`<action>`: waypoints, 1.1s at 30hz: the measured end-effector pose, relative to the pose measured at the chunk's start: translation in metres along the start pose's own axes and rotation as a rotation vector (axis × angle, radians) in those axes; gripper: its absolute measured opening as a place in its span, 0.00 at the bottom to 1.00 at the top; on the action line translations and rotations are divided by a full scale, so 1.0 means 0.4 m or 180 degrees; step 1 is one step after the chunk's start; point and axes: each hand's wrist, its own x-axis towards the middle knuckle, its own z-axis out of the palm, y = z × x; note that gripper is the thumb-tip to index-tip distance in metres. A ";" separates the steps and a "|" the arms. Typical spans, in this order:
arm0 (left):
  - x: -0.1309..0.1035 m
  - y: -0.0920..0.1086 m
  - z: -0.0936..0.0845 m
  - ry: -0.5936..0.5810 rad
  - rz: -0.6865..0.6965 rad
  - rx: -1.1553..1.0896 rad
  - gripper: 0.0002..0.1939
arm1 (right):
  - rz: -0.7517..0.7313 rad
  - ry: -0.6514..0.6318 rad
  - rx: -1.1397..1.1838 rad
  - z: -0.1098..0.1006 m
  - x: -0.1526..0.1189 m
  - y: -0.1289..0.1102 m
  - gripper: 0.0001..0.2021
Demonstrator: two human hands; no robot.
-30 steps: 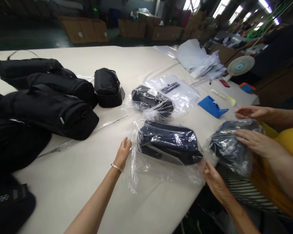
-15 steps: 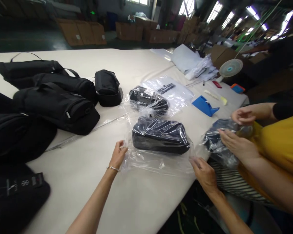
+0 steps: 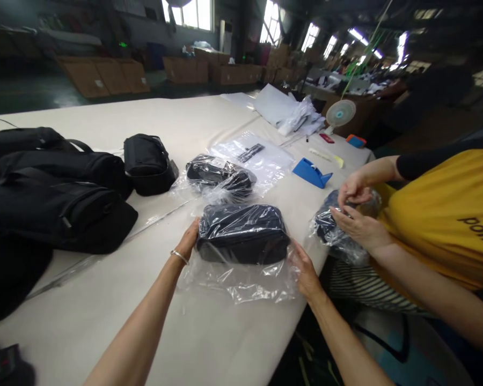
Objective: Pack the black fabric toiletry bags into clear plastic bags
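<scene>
Okay, the left hand (image 3: 189, 240) and right hand (image 3: 306, 272) flank the dark bag (image 3: 243, 236) on the pale table (image 3: 209, 338), curved around its ends; whether they pinch the clear plastic (image 3: 251, 287), I can't tell. Uneven tugging could tear its loose front.

Your bare left forearm (image 3: 143, 316) and right forearm (image 3: 342, 335) reach forward, converging. Your left hand (image 3: 190, 237) slightly farther out than right hand (image 3: 305, 268); both apart, partly hidden toward tips, closure unclear.
</scene>
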 end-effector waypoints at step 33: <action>-0.176 -0.167 -0.084 0.0221 -0.0957 0.1735 0.06 | -0.0945 -0.0303 -0.4289 -0.038 -0.029 0.165 0.12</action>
